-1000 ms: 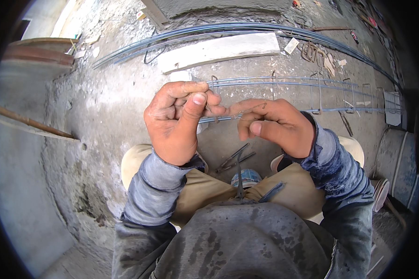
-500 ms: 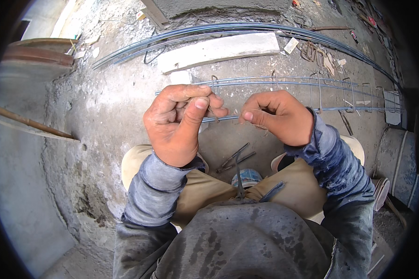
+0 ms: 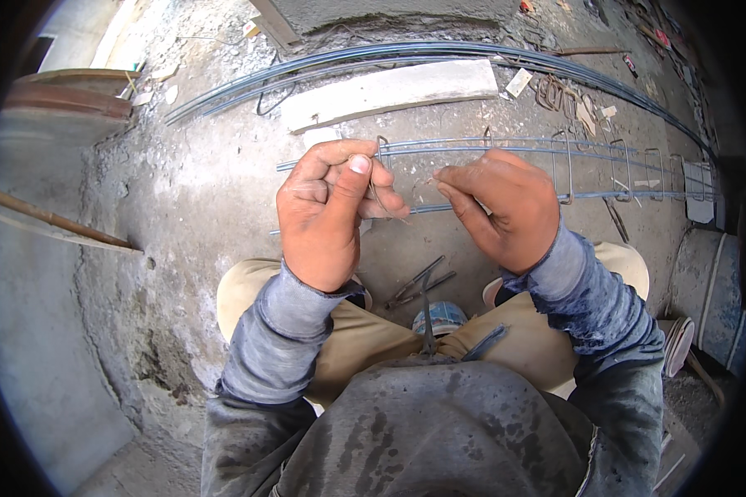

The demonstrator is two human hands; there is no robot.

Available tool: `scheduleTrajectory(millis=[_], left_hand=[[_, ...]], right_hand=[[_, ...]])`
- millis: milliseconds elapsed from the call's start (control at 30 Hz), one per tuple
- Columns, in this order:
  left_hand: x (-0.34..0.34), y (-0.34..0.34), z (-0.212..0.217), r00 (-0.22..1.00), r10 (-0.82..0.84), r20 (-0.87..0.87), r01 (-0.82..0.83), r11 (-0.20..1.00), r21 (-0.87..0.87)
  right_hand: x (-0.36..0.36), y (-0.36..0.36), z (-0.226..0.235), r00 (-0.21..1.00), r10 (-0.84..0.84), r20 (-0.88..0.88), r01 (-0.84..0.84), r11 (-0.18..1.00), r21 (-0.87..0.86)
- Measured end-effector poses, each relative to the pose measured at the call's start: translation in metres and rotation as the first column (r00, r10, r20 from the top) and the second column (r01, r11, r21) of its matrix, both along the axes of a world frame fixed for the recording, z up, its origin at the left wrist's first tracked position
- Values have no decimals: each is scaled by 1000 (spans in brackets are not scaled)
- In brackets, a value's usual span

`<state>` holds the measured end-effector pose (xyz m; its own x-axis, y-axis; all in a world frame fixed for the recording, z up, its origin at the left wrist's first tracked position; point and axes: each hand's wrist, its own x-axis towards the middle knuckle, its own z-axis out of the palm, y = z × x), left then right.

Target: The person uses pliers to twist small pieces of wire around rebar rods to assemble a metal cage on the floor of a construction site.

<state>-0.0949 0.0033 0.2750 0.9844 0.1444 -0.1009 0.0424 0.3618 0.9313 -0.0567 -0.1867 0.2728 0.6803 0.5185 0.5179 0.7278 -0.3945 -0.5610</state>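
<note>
Pinching a thin wire (image 3: 376,197) between thumb and forefinger, the left hand (image 3: 322,215) hangs near the right hand (image 3: 507,211), whose thumb and forefinger nearly meet; I can't tell whether they hold anything. Pincers (image 3: 404,291) lie on the concrete floor (image 3: 464,238). Farther off are a rebar cage (image 3: 569,172), a white plank (image 3: 394,93) and, toward the floor's far edge, long steel bars (image 3: 389,52).

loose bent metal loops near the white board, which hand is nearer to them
Right. The right hand is below and slightly left of the loose bent metal loops in the picture; the left hand is farther off, to their lower left.
</note>
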Motion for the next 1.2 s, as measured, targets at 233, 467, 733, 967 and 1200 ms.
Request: scheduleTrajectory(millis=[233, 467, 733, 967, 1200], left_hand=[[-2, -1, 2, 960, -229, -162, 264, 934, 241], [0, 6, 6, 843, -487, -228, 510, 859, 51], [3, 16, 9, 621, -768, -156, 614, 353, 706], [8, 23, 10, 743, -611, -273, 647, 551, 528], [12, 31, 7, 852, -468, -234, 504, 614, 607]], right_hand=[[2, 0, -2, 986, -58, -153, 73, 993, 91], [10, -4, -2, 983, 16, -183, -8, 999, 43], [43, -40, 12, 624, 453, -637, -594, 804, -10], [46, -47, 15, 539, 164, -826, -411, 907, -88], [50, -49, -5, 605, 141, -784, -219, 976, 6]])
